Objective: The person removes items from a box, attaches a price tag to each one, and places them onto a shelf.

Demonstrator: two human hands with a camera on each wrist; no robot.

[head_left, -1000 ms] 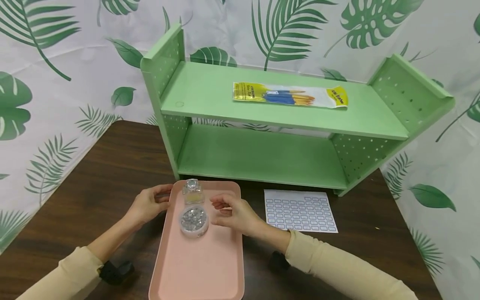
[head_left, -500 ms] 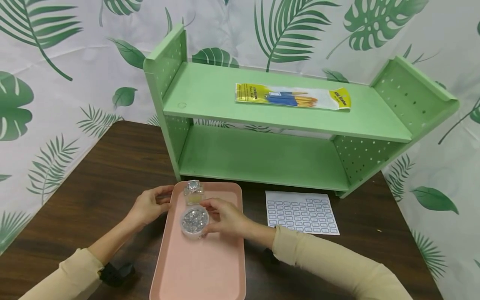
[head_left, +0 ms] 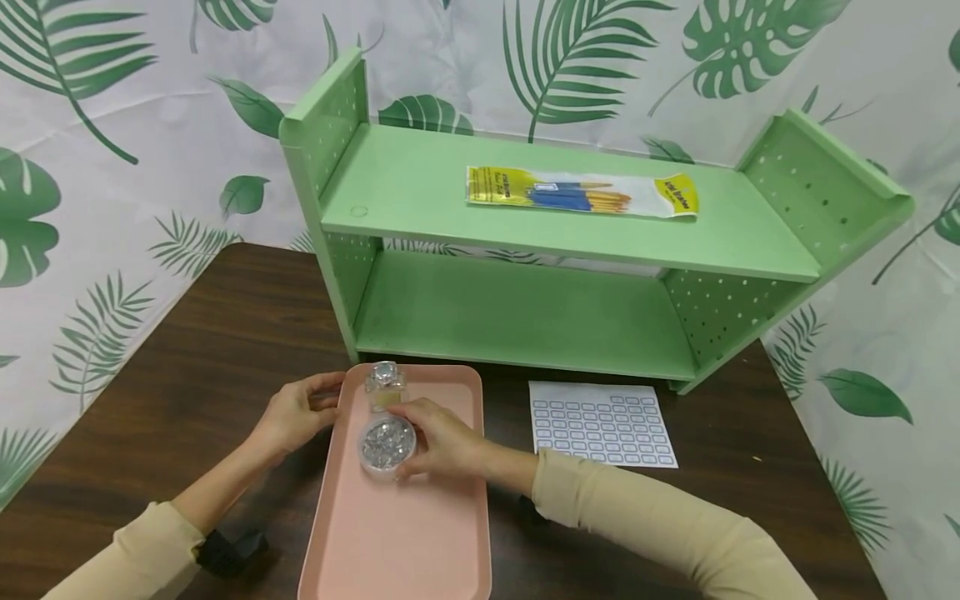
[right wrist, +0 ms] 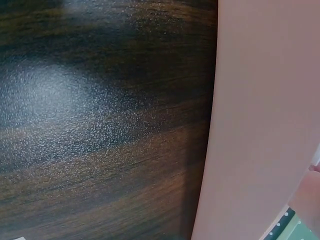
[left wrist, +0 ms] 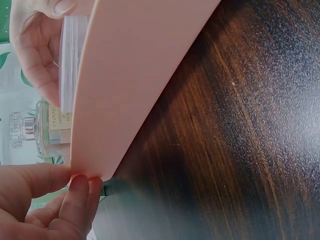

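Pinching the tray by its edge with the left hand — clasping the tub, just beside the bottle, between fingers and thumb of the right hand.

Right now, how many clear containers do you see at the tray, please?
2: a glass bottle at the far end of the tray; nearer, a round tub, held by the right hand.

Room over near half of tray, bottle an obstacle beyond jar.
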